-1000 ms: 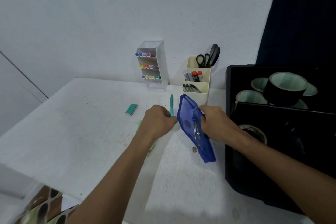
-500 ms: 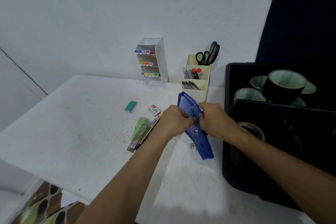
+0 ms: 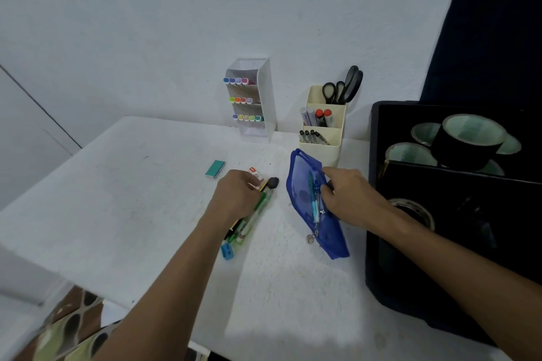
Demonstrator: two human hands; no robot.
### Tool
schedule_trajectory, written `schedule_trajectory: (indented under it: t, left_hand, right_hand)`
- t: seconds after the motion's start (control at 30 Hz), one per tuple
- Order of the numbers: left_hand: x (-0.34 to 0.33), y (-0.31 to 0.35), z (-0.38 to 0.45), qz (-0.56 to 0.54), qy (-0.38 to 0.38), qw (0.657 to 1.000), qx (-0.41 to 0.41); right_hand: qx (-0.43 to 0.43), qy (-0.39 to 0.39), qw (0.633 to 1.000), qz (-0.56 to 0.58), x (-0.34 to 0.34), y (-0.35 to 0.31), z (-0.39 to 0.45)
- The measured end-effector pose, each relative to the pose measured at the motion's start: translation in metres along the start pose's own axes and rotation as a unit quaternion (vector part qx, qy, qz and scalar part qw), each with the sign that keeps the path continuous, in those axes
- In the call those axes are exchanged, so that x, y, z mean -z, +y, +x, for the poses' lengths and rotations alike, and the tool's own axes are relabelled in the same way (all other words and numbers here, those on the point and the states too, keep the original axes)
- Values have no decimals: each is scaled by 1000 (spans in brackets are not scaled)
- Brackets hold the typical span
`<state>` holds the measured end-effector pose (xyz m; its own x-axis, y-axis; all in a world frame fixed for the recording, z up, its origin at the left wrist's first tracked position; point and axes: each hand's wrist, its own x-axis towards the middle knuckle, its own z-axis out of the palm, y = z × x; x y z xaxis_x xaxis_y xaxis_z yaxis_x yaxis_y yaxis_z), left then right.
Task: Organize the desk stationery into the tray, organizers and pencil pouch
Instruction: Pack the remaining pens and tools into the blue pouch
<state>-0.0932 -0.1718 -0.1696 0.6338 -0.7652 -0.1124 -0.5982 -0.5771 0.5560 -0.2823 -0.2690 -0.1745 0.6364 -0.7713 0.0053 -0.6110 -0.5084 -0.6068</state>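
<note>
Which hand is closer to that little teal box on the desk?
Left. The left hand lies just right of the teal box; the right hand holds the pouch farther right.

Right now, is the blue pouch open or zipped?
Open. The right hand holds the blue pouch by its edge, the mouth gapes, and a teal pen lies inside.

Pencil pouch (image 3: 328, 231) translucent blue mesh cloth; table (image 3: 146, 214) matt white, rough; organizer (image 3: 333, 138) smooth cream plastic.

No text can be read; the small white box (image 3: 255, 173) bears a red label (too blurred).
</note>
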Motion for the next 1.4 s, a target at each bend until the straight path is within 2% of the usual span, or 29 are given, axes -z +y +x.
schedule_trajectory:
  t: [0.13, 0.3, 0.47, 0.67, 0.77, 0.93, 1.03, 1.13, 1.27, 1.4]
  left_hand:
    - [3, -18, 5, 55, -1, 998, 22]
    - [-17, -19, -1, 161, -67, 984, 43]
    - [-35, -18, -8, 254, -31, 966, 24]
    - [-41, -13, -13, 269, -26, 963, 8]
    - [-39, -7, -17, 230, -25, 973, 8]
    - [-14, 25, -18, 90, -2, 996, -1]
    - [0, 46, -21, -46, -36, 998, -6]
    - [1, 59, -24, -132, -96, 987, 0]
    - [-9, 65, -22, -160, -132, 978, 25]
    - [-19, 70, -17, -164, -126, 978, 32]
  right_hand:
    - [15, 3, 1000, 6, 0, -1, -1]
    - [11, -1, 1000, 1, 1, -1, -2]
    - [9, 1, 1000, 6, 1, -2, -3]
    - [9, 5, 1000, 2, 0, -2, -1]
    - [6, 6, 1000, -2, 0, -1, -1]
    - [1, 8, 1000, -7, -1, -2, 0]
    - [-3, 8, 1000, -17, -1, -2, 1]
    - [-1, 11, 1000, -19, -1, -1, 1]
    - [2, 12, 1000, -18, 0, -1, 0]
    - [-3, 7, 1000, -23, 0, -3, 1]
